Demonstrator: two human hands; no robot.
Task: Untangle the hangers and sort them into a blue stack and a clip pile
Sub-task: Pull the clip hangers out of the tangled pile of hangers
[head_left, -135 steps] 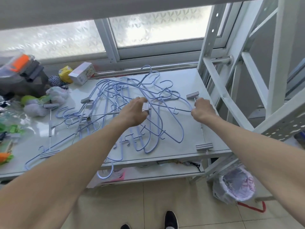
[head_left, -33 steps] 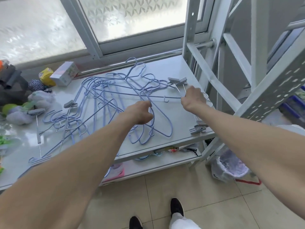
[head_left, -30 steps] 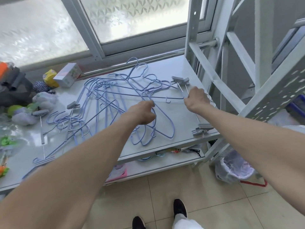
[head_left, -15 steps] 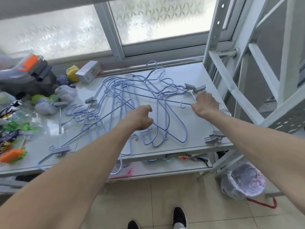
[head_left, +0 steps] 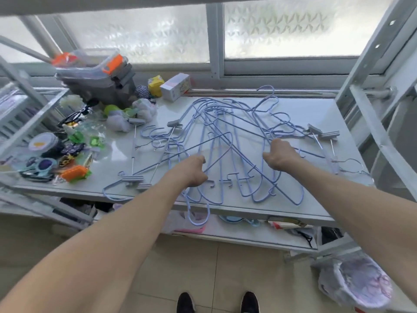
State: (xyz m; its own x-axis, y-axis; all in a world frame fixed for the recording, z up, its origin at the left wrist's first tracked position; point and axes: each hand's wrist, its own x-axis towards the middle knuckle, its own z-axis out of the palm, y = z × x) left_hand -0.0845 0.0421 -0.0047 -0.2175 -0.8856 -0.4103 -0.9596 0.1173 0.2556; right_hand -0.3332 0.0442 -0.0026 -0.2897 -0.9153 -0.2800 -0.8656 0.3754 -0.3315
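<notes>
A tangle of blue wire hangers [head_left: 225, 136] lies spread over the middle of the white table [head_left: 316, 114]; one blue hanger hangs over the front edge. My left hand [head_left: 191, 170] is curled round a blue wire at the tangle's near left. My right hand [head_left: 281, 154] is curled over blue wires at its right side. Two metal clip hangers [head_left: 325, 136] lie together at the table's right edge, apart from my right hand. More clip hangers [head_left: 135, 179] lie at the left of the tangle, partly under blue wires.
Plastic boxes with orange latches [head_left: 94, 71], a white carton [head_left: 174, 86] and small toys [head_left: 56, 159] crowd the table's left. A white metal rack frame [head_left: 372, 64] stands at the right. A bagged bin [head_left: 354, 285] sits on the floor at lower right.
My right hand has left the clip hangers at the right edge and moved left onto the blue tangle. My left hand stays on the tangle. The view has swung left.
</notes>
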